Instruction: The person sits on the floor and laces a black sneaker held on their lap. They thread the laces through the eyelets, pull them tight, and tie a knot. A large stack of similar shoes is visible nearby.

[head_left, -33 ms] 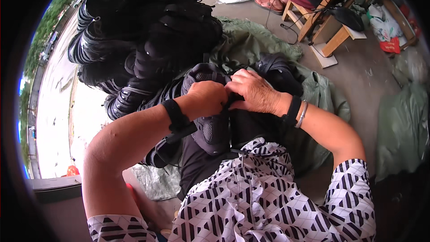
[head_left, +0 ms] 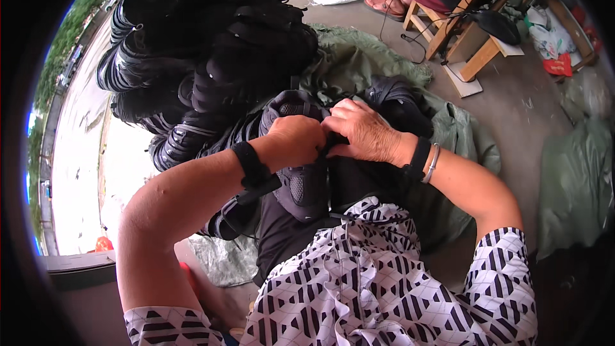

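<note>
A black-and-white patterned garment (head_left: pixel 384 282) is being worn by the person at the bottom of the frame, and both bare forearms are being raised from it toward the middle of the view. A black padded shoe upper (head_left: pixel 301 179) is being held over the lap, just beyond the patterned cloth. The left hand (head_left: pixel 296 141) is being closed in a tight grip on the upper's top edge, a black band being worn at that wrist. The right hand (head_left: pixel 365 133) is being pressed against the left, knuckle to knuckle, its fingers curled narrowly onto the same piece; what lies under its fingertips cannot be told. A black band and a thin metal bangle (head_left: pixel 433 163) are being worn at the right wrist.

Just behind the hands, a large heap of black shoe uppers (head_left: pixel 218 57) is being kept on the left, and an olive green sheet (head_left: pixel 461 134) is being spread beneath and to the right of the work. A grey-green sack (head_left: pixel 576 186) is being left on the concrete floor (head_left: pixel 525 102) at the right edge. Farthest off, a low wooden stool (head_left: pixel 467 38) is being occupied by another person, only partly seen.
</note>
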The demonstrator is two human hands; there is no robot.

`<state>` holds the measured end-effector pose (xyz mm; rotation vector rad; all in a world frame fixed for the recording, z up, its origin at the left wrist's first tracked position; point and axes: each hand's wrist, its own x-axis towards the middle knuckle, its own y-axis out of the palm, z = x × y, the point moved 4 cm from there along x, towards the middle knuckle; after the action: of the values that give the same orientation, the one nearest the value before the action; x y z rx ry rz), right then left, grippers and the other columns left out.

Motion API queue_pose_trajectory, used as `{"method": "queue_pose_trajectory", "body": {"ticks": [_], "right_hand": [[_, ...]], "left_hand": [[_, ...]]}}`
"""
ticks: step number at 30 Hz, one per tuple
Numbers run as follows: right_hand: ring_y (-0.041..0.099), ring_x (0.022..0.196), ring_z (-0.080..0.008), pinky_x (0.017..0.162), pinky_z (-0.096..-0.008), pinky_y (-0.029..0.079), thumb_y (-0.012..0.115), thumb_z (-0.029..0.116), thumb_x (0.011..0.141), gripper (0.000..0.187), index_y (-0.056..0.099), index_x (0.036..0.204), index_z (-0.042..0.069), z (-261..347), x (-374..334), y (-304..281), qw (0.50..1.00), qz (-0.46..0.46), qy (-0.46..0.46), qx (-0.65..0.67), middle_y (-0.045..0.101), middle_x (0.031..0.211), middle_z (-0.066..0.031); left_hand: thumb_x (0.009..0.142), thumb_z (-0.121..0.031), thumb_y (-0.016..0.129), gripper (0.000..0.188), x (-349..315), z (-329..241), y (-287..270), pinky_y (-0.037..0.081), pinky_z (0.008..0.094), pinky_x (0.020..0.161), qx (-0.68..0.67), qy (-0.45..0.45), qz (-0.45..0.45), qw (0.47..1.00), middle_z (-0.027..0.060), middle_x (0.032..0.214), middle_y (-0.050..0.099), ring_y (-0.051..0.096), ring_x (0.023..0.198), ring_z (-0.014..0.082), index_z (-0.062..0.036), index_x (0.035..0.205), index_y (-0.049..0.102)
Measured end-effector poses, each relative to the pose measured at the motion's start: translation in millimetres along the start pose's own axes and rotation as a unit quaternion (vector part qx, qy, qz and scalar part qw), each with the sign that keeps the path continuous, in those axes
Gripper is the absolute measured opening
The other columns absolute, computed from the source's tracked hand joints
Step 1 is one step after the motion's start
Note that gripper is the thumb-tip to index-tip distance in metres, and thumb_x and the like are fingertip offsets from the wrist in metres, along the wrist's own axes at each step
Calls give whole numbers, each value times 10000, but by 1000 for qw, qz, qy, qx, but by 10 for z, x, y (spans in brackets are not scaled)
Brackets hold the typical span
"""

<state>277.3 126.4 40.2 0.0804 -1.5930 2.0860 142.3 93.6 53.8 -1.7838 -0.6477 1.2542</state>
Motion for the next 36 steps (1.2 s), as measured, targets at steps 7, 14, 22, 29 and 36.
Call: {"method": "queue_pose_trajectory", "body": {"ticks": [7,14,22,29,36], "right_hand": [[532,1011,-270,885,-409,415,798,312,684,396,596,979,141,-25,26,-2,1000,-15,-8,15,567,946,-57],[590,907,-245,876,-370,432,734,253,779,187,676,899,122,14,142,-136,990,56,-12,125,623,844,-37],[664,630,-261,527,-366,515,599,193,911,201,583,984,6,636,509,358,875,46,197,440,657,734,-165],[661,775,-197,641,-276,526,532,187,912,218,673,942,24,-719,-604,-521,657,-167,428,597,688,971,-117],[497,587,-89,520,-233,433,502,148,986,180,561,1004,-21,-2581,-3272,-917,289,-502,432,691,648,922,-120]], "left_hand": [[842,-201,606,130,-130,104,-12,528,345,594,-142,11,-105,984,49,761,666,663,702,196,-136,875,713],[943,-163,590,140,-721,655,-1,446,183,465,-652,-58,-274,705,-39,667,542,499,505,25,-29,923,626],[924,-81,621,67,-757,463,23,398,173,488,-512,35,-420,749,-45,750,579,490,570,12,-26,960,634],[949,-176,508,221,-1855,3735,1494,505,265,759,-630,-253,-533,506,29,1091,620,602,942,117,-77,1125,595],[970,-272,365,250,-3294,5242,3139,411,276,494,-767,-346,-499,206,-27,614,438,426,517,111,-173,772,483]]}}
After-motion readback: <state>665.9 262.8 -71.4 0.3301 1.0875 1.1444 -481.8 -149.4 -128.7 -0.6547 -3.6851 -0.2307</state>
